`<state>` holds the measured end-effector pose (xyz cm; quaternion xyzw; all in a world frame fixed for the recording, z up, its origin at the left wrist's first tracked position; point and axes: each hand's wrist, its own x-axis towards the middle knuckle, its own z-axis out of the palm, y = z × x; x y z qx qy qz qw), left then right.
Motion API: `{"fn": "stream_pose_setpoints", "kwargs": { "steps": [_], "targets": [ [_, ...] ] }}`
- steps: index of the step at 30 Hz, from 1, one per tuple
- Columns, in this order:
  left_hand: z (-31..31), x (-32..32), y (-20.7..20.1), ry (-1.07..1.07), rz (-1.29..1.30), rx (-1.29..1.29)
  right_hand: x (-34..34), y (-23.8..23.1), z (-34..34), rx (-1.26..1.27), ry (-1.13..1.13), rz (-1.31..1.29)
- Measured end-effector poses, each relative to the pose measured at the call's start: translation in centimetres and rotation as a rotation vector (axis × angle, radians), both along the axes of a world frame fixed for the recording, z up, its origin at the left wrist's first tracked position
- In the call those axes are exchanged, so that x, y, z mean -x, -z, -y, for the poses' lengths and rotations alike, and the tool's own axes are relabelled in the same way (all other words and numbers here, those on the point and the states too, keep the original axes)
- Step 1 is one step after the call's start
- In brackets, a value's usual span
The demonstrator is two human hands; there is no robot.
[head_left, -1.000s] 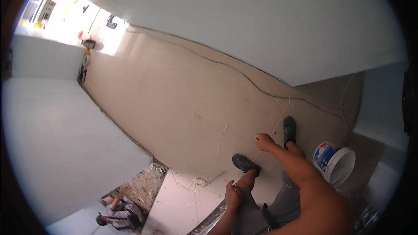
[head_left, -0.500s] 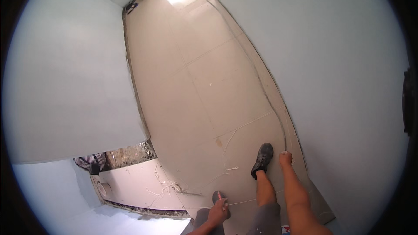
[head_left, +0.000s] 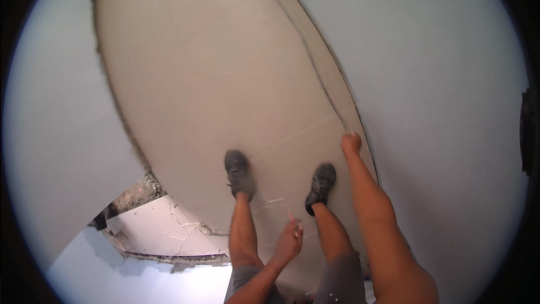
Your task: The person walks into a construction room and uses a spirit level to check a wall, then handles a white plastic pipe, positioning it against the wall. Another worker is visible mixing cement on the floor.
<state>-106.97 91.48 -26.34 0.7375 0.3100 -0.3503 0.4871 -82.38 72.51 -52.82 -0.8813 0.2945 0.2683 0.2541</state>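
My right hand (head_left: 351, 143) is closed around the near end of a long grey cable (head_left: 314, 62), or a thin hose. From this fist the cable runs away over the tan tiled floor beside the right wall. Lower and nearer the middle, my left hand (head_left: 289, 241) is closed on a thin pinkish-red, pen-like stick (head_left: 291, 215) that pokes up past the fingers; its exact kind is too blurred to tell. A white string (head_left: 274, 199) lies on the floor between my two dark shoes, beyond the left hand.
Pale walls (head_left: 439, 107) stand on both sides of the tan floor (head_left: 185, 79). At the lower left, a rough rubble strip (head_left: 135, 196) borders a light panel (head_left: 149, 222) strewn with tangled white string (head_left: 188, 231). My left shoe (head_left: 238, 170) and right shoe (head_left: 322, 184) are on or just above the floor.
My left foot has come forward, ahead of the right. My right hand has moved farther out with the cable. The view has shifted, and the left hand still holds the stick.
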Motion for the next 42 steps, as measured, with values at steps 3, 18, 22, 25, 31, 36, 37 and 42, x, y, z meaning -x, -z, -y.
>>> {"fn": "stream_pose_setpoints", "kwargs": {
  "steps": [3,18,22,25,31,36,37,42],
  "targets": [
    [-1.7,-0.2,3.6,-0.012,-0.032,0.056,-1.4,2.5,-0.9,-0.062,0.225,0.143],
    [-3.0,0.2,4.9,-0.025,-0.196,0.203,-9.9,6.6,-4.0,-0.151,1.1,0.252],
    [-3.0,-0.6,4.9,-0.013,-0.197,0.216,-10.3,6.9,-4.4,-0.191,1.245,0.245],
    [-3.1,-1.2,5.2,0.008,-0.164,0.203,-10.0,6.6,-4.5,-0.124,1.194,0.253],
    [-3.0,-1.7,5.0,0.026,-0.198,0.21,-10.6,7.1,-4.6,-0.046,1.18,0.198],
    [-3.0,-2.0,5.0,0.023,-0.197,0.213,-10.4,6.5,-3.2,-0.526,1.472,0.334],
    [-3.0,-2.0,5.1,0.025,-0.192,0.21,-10.3,6.0,-2.7,-0.585,1.482,0.284],
    [-3.0,-2.2,5.0,0.032,-0.198,0.221,-9.6,3.1,-0.7,-0.761,1.28,0.103]
  ]
}}
